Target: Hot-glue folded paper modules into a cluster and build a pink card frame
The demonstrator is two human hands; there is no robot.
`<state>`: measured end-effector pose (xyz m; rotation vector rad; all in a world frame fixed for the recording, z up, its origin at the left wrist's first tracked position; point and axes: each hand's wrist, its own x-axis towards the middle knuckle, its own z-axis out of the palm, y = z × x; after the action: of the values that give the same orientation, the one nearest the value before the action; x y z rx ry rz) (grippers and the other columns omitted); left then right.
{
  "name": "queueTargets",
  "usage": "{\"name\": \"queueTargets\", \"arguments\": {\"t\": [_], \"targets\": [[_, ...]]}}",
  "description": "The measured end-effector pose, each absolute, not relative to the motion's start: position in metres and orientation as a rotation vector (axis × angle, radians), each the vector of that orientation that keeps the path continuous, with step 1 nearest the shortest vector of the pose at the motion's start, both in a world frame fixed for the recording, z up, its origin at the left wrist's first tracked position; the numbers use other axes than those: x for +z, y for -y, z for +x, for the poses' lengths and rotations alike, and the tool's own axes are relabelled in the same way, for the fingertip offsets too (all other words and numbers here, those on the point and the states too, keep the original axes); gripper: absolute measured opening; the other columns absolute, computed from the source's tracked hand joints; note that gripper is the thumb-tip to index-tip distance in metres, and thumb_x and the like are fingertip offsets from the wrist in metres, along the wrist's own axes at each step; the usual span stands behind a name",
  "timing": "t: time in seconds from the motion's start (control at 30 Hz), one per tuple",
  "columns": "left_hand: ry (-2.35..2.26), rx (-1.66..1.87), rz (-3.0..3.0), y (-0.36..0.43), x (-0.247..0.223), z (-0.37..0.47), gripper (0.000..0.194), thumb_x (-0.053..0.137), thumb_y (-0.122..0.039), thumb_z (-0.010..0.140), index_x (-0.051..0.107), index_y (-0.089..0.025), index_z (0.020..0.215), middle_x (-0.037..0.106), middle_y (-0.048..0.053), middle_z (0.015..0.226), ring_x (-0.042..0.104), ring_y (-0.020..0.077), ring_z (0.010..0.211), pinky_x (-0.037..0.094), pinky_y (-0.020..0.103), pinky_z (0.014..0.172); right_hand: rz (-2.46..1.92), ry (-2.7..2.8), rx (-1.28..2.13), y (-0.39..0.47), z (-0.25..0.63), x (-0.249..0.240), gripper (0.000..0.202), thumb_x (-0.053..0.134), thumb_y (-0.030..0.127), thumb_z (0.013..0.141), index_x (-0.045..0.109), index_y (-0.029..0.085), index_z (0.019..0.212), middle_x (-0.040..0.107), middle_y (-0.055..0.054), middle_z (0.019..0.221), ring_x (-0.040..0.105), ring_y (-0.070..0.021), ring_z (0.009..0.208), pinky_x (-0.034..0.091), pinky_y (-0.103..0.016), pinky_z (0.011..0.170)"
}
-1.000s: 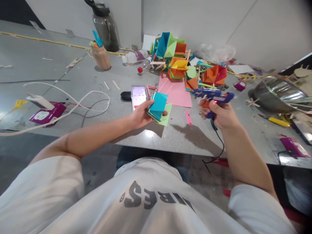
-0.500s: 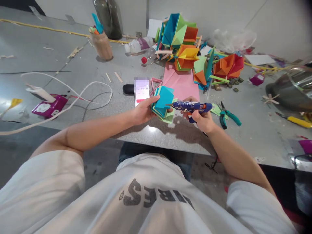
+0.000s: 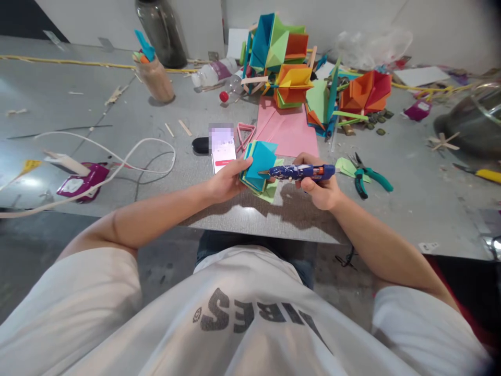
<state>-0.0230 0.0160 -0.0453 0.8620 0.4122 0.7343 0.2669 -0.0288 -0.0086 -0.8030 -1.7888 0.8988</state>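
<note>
In my left hand (image 3: 229, 180) is a stack of folded paper (image 3: 261, 159), blue on top with green and yellow layers beneath, my thumb pressing its left edge. My right hand (image 3: 319, 190) is wrapped round a blue glue gun (image 3: 299, 172) smeared with white. The gun points left, and its nozzle tip lies over the blue paper; whether it touches cannot be told. Under the stack and my hands is the grey table (image 3: 219, 214). A phone (image 3: 223, 151) lies just behind my left hand, beside a pink triangular frame (image 3: 246, 134).
Folded paper shapes (image 3: 279, 49) and pink paper (image 3: 289, 128) stand or lie behind my hands. Pliers (image 3: 371, 177) are at the right, a yellow-handled tool (image 3: 487, 175) farther right. A white cable (image 3: 152, 140), a jar of sticks (image 3: 156, 81) and bottles (image 3: 213, 74) occupy the left and back.
The glue gun's nozzle has moved a little left over the blue paper, and the gun is turned slightly. The whole view has shifted a little. Both hands keep their holds.
</note>
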Motion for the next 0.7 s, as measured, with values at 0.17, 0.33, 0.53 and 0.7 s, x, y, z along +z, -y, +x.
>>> {"name": "queueTargets", "arguments": {"t": [0.17, 0.33, 0.53, 0.7], "targets": [[-0.403, 0.711, 0.890, -0.016, -0.046, -0.024, 0.055, 0.084, -0.062, 0.110, 0.084, -0.017, 0.142, 0.095, 0.015, 0.127, 0.094, 0.0336, 0.117, 0.074, 0.042, 0.106, -0.854, 1.775, 0.837, 0.027, 0.271, -0.013, 0.069, 0.083, 0.093, 0.096, 0.069, 0.026, 0.088, 0.058, 0.000, 0.074, 0.049, -0.0164, 0.061, 0.032, -0.037, 0.058], [-0.392, 0.681, 0.862, -0.016, -0.047, -0.024, 0.055, 0.083, -0.063, 0.110, 0.083, -0.020, 0.145, 0.095, 0.013, 0.126, 0.094, 0.0343, 0.121, 0.073, 0.044, 0.108, -0.859, 1.739, 0.734, 0.025, 0.274, -0.017, 0.063, 0.083, 0.089, 0.098, 0.073, 0.027, 0.089, 0.059, -0.001, 0.075, 0.048, -0.0175, 0.064, 0.033, -0.038, 0.060], [-0.433, 0.679, 0.882, -0.011, -0.039, -0.023, 0.057, 0.087, -0.060, 0.107, 0.082, -0.020, 0.148, 0.095, 0.015, 0.128, 0.095, 0.0337, 0.115, 0.075, 0.041, 0.100, -0.905, 1.748, 0.631, 0.023, 0.278, -0.017, 0.065, 0.080, 0.093, 0.097, 0.075, 0.029, 0.088, 0.062, -0.004, 0.081, 0.054, -0.0215, 0.067, 0.040, -0.042, 0.061], [-0.474, 0.731, 0.838, -0.011, -0.036, -0.022, 0.055, 0.084, -0.055, 0.109, 0.083, -0.017, 0.150, 0.095, 0.016, 0.124, 0.095, 0.0351, 0.114, 0.075, 0.044, 0.104, -0.864, 1.851, 0.597, 0.020, 0.282, -0.009, 0.067, 0.078, 0.093, 0.098, 0.081, 0.028, 0.086, 0.073, -0.011, 0.097, 0.066, -0.0274, 0.081, 0.057, -0.048, 0.075]]}}
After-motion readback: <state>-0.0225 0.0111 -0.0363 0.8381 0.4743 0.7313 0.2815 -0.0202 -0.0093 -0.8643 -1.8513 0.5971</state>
